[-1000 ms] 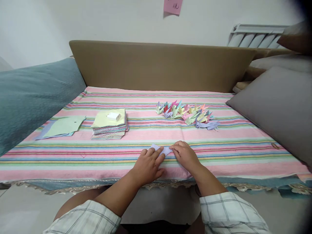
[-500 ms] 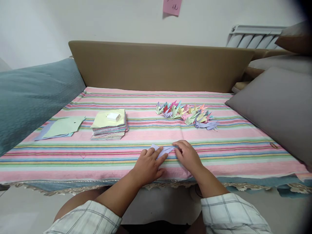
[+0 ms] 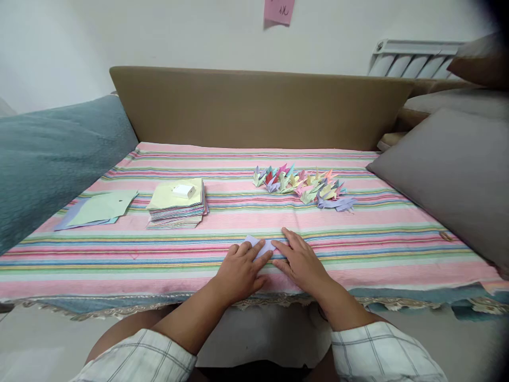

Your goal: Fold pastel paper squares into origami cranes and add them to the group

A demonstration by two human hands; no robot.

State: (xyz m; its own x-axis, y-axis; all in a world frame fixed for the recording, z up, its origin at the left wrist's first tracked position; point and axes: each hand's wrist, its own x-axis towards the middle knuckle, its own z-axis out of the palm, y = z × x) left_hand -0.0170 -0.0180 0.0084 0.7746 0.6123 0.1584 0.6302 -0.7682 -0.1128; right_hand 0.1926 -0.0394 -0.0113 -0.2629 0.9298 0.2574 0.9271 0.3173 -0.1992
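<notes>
A small folded piece of lilac paper lies on the striped cloth near its front edge. My left hand rests on it from the left, fingers stretched out and pressing it flat, so part of the paper is hidden. On the other side, my right hand has its fingers spread. Its index fingertip is at the paper's right end, while the other fingers lie on or just over the cloth. Beyond the hands stands a group of colourful folded paper cranes.
Left of centre is a stack of square paper with a small white block on top. Loose paper sheets lie farther left. A grey cushion borders the right side, a blue-green covered armrest the left.
My right hand's fingers have spread from a pinch at the paper's right tip. The tip now looks folded in, so the paper reaches less far right. My left hand stays put.
</notes>
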